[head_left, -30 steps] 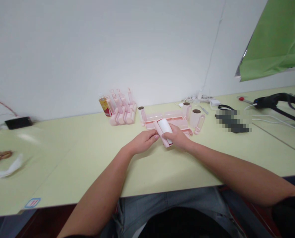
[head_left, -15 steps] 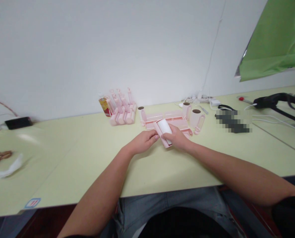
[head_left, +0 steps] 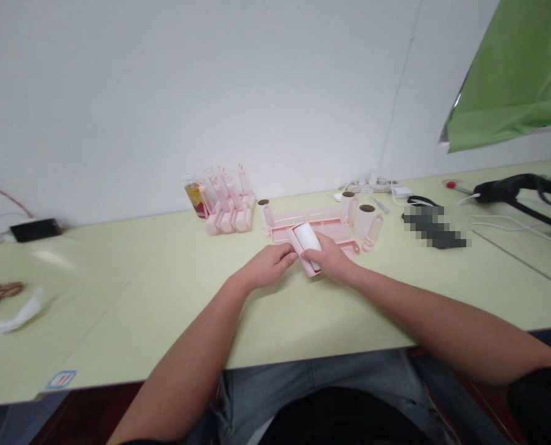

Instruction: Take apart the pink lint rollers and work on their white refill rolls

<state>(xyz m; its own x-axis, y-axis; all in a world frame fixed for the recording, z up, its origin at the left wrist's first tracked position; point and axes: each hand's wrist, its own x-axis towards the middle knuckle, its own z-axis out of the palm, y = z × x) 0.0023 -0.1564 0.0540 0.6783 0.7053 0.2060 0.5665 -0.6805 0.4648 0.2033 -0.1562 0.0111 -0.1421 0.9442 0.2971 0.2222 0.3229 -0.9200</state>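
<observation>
Leftward, a bottle [head_left: 195, 198] stands beside bunched pink rollers [head_left: 229, 216] on the worktop [head_left: 164, 296]; next, the left hand's [head_left: 270, 264] grip pinches a tilted pink case [head_left: 305, 264], held over the worktop; inside sits a white roll [head_left: 307, 237], clasped by the right hand's [head_left: 333, 256] grip; rightward, another roll [head_left: 363, 226] stands upright.

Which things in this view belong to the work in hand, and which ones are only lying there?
Probably part of the work:
pink case with white roll, held by right hand
open pink pieces on the desk
upright rolls with brown cores
grouped pink pieces with handles

Probably only lying there:
bottle
black flat device
black strapped gear
</observation>
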